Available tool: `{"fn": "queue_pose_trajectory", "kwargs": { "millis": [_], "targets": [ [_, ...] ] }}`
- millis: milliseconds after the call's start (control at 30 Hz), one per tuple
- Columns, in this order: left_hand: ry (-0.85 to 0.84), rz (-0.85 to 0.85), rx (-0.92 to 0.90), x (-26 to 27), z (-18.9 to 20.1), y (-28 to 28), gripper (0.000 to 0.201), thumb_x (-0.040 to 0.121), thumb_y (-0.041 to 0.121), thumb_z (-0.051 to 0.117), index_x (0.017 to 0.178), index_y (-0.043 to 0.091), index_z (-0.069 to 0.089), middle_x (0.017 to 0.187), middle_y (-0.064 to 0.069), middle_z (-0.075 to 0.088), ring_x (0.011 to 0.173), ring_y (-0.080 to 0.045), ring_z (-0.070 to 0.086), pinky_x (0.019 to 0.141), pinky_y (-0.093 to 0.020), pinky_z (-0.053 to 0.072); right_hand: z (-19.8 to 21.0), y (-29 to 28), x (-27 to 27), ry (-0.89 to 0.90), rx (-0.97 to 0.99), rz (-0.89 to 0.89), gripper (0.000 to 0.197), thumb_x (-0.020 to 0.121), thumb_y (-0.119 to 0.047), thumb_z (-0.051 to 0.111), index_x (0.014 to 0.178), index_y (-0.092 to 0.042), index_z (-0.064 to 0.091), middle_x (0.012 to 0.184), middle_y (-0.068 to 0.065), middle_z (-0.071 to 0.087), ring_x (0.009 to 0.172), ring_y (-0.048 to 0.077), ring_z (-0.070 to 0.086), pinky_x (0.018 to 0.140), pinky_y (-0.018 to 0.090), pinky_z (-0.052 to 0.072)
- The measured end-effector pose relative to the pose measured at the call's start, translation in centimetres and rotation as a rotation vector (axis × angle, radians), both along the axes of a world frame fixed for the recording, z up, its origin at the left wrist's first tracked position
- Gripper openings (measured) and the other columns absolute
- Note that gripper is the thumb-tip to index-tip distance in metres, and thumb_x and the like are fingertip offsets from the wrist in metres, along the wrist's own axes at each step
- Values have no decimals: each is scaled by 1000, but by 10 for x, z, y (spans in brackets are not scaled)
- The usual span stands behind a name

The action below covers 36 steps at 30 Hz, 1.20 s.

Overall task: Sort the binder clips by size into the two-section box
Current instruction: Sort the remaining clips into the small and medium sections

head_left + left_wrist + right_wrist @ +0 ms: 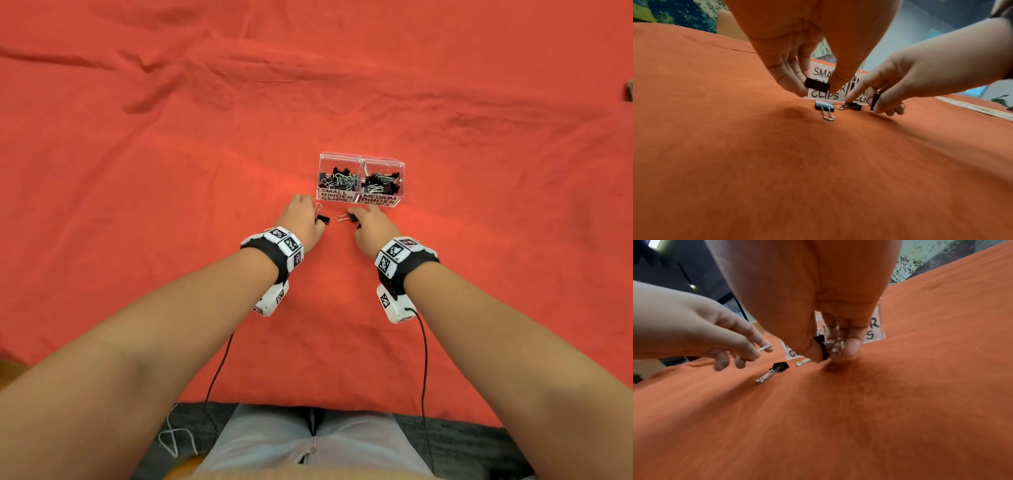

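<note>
2 clips (824, 108) lie loose while each hand (301, 219) pinches another.

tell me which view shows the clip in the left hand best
The left wrist view: the black clip is pinched between thumb and fingers of the left hand, unobstructed. The head view shows only its wire handle. The right wrist view shows just a silver handle at the fingertips.
</note>
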<state>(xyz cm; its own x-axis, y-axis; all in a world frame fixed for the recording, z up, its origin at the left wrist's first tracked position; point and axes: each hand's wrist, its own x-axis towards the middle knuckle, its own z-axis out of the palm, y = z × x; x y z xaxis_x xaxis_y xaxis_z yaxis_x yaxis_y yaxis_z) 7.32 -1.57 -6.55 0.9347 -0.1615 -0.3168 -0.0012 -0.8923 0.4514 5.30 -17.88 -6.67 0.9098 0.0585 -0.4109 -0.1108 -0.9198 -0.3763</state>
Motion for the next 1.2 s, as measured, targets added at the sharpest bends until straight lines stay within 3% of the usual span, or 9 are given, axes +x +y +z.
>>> {"fn": "queue_pose_trajectory", "kwargs": {
  "millis": [167, 367, 533, 667, 800, 967, 1067, 1200],
  "targets": [
    [28, -74, 89, 10, -7, -10, 39, 91, 24, 52, 124, 3, 50, 119, -18, 45, 108, -37, 52, 91, -43, 45, -3, -10, -8, -41, -24, -8, 34, 84, -4, 48, 116, -9, 58, 115, 16, 50, 106, 37, 55, 89, 44, 49],
    [24, -157, 150, 11, -10, -15, 29, 92, 17, 54, 115, 0, 53, 118, -18, 45, 105, -38, 54, 91, -47, 46, -3, -12, -6, -9, -26, -16, 41, 87, -7, 53, 128, -11, 53, 123, 16, 48, 111, 36, 54, 94, 41, 47],
    [21, -157, 152, 11, -5, -15, 27, 91, 15, 58, 112, 0, 50, 118, -17, 43, 96, -37, 57, 83, -46, 49, -5, -14, -13, -59, 13, -116, 23, 86, -11, 62, 107, -5, 55, 124, 15, 43, 91, 35, 61, 82, 41, 51],
    [28, -184, 135, 9, -2, -16, 22, 90, 17, 59, 108, 4, 53, 115, -16, 57, 105, -35, 56, 88, -43, 48, 0, -20, -20, -100, 106, -162, 16, 83, -10, 64, 97, -8, 56, 106, 11, 59, 94, 29, 58, 81, 36, 46],
    [19, -201, 18, 7, 8, -24, 14, 88, 18, 61, 99, 11, 56, 109, -10, 62, 102, -29, 58, 86, -37, 47, 2, -34, -28, -101, 211, -316, 15, 79, -15, 70, 92, -13, 61, 91, 4, 65, 81, 19, 57, 72, 27, 44],
    [-97, -190, -183, 29, 40, -61, 22, 91, 21, 58, 113, 16, 57, 120, -4, 54, 109, -19, 53, 96, -32, 41, 11, -62, -22, -167, 340, -554, 19, 78, -19, 73, 96, -13, 70, 83, -2, 62, 76, 14, 56, 73, 25, 45],
    [-137, -158, -205, 53, 50, -86, 19, 91, 20, 59, 109, 15, 59, 117, -6, 54, 106, -22, 55, 92, -31, 42, 23, -76, -9, -224, 414, -643, 15, 78, -17, 73, 92, -16, 69, 79, 2, 65, 66, 17, 60, 72, 33, 55],
    [-118, -139, -149, 74, 47, -107, 18, 88, 19, 64, 104, 13, 59, 113, -8, 58, 103, -26, 57, 88, -35, 46, 44, -86, 14, -270, 520, -695, 14, 81, -11, 70, 95, -11, 66, 80, 13, 68, 52, 13, 59, 59, 30, 56]
  ]
}}
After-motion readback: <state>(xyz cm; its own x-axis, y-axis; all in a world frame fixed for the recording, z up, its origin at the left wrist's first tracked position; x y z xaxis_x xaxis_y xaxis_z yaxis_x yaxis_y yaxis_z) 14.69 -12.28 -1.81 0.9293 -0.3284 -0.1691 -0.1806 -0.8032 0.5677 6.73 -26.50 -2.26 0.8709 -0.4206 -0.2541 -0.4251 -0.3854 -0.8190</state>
